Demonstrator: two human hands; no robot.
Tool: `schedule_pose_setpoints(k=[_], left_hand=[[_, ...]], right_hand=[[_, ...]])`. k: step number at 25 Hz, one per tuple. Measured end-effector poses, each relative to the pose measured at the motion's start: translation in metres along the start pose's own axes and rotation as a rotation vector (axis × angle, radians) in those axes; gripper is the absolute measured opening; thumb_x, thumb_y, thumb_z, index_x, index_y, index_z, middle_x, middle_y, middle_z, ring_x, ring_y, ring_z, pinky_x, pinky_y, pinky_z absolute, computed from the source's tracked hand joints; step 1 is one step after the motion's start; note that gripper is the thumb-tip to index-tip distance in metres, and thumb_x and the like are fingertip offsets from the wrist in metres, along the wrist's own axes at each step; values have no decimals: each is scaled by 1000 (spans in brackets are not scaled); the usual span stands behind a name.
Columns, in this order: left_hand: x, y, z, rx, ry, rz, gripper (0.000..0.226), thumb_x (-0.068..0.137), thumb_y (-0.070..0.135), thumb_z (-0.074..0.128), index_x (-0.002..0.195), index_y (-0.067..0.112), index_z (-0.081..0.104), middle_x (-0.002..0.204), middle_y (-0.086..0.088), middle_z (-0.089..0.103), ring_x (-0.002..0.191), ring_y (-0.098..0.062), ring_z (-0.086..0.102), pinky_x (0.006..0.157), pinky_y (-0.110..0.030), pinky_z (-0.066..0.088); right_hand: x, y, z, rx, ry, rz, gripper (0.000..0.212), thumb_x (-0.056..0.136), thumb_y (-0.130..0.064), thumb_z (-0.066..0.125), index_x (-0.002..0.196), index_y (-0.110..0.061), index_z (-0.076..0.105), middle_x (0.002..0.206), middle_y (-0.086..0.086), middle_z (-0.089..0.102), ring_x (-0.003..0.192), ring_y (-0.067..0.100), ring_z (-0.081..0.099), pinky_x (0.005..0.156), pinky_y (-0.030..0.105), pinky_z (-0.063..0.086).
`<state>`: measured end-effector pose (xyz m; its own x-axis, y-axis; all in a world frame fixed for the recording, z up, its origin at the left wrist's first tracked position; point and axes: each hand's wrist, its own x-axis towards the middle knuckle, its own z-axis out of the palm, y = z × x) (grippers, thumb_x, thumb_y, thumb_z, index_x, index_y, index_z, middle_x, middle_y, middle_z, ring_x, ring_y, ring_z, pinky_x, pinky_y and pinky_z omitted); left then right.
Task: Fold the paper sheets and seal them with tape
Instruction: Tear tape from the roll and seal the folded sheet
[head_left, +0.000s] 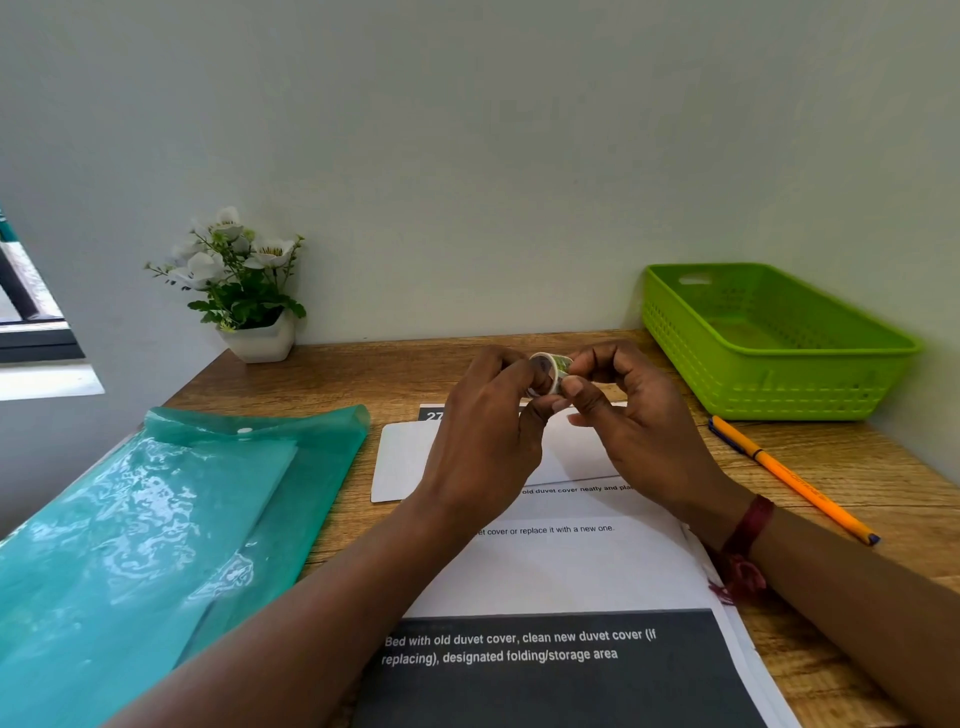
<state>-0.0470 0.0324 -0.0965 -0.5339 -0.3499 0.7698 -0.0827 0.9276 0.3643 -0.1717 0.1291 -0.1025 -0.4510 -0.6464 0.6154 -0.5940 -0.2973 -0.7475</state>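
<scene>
Soft, bright daylight enters from the window (31, 312) far left of the grip and lays rippled white glare across the teal plastic folder (156, 519) on that side, while shadows on the printed sheet (571, 566) just nearer than the grip are faint and diffuse. The sheet's text is crisp, but the small tape roll (550, 366) in the grip looks slightly soft, its pattern unclear. Wide-angle distortion tilts the window frame and stretches the green basket (769, 343) far right of the grip.
</scene>
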Motion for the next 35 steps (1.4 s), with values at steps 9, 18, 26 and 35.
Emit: schedule_pose_setpoints(k=[9, 18, 26, 35], left_hand=[[-1, 3, -1, 91, -58, 52, 21, 80, 10, 76, 100, 9, 67, 102, -6, 59, 82, -18, 56, 62, -21, 42], [0, 0, 2, 11, -57, -2, 12, 87, 24, 68, 92, 14, 65, 92, 1, 56, 76, -5, 43, 61, -12, 32], [1, 3, 2, -79, -96, -113, 17, 89, 31, 66, 86, 14, 64, 89, 4, 59, 80, -5, 51, 67, -15, 43], [3, 4, -1, -357, -244, -217, 16, 94, 32, 57, 92, 17, 62, 99, 0, 59, 93, -15, 60, 73, -16, 50]], right_hand=[[-3, 0, 3, -72, -29, -24, 4, 93, -26, 47, 91, -24, 50, 99, 2, 57, 91, 21, 57, 74, 51, 54], [-1, 5, 5, -84, -17, -10, 5, 92, -28, 45, 90, -27, 49, 111, 1, 53, 107, 20, 53, 87, 54, 48], [-1, 4, 6, -93, 13, -7, 16, 93, -34, 44, 92, -20, 51, 111, 1, 53, 107, 18, 54, 88, 53, 48], [4, -6, -1, 212, 105, 120, 13, 88, -11, 66, 91, -22, 61, 90, -4, 69, 86, 16, 68, 68, 44, 61]])
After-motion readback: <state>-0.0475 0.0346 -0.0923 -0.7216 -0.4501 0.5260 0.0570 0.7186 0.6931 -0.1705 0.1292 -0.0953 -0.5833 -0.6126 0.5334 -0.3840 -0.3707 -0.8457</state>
